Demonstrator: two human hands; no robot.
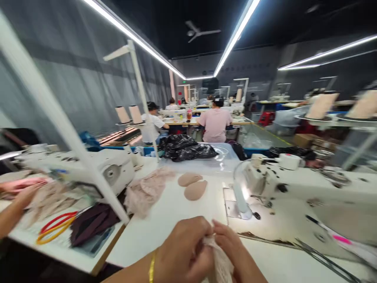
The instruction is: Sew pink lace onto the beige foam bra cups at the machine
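Note:
My left hand (pixel 182 251) and my right hand (pixel 235 251) are low at the front edge of the white table (pixel 165 220), fingers pinched together. Both grip a small piece of pale lace fabric (pixel 219 263) that hangs down between them. A gold bracelet sits on my left wrist. Two beige bra cups (pixel 193 184) lie on the table beyond my hands. A heap of pale lace pieces (pixel 147 190) lies to their left. A white sewing machine (pixel 294 184) stands at the right, its needle plate lit.
Another person's arm (pixel 14 208) reaches over lace at the left table, next to a second sewing machine (pixel 88 165), red and yellow rings (pixel 54 228) and dark fabric (pixel 92 222). Black bags (pixel 185 147) lie at the table's far end. Workers sit at benches behind.

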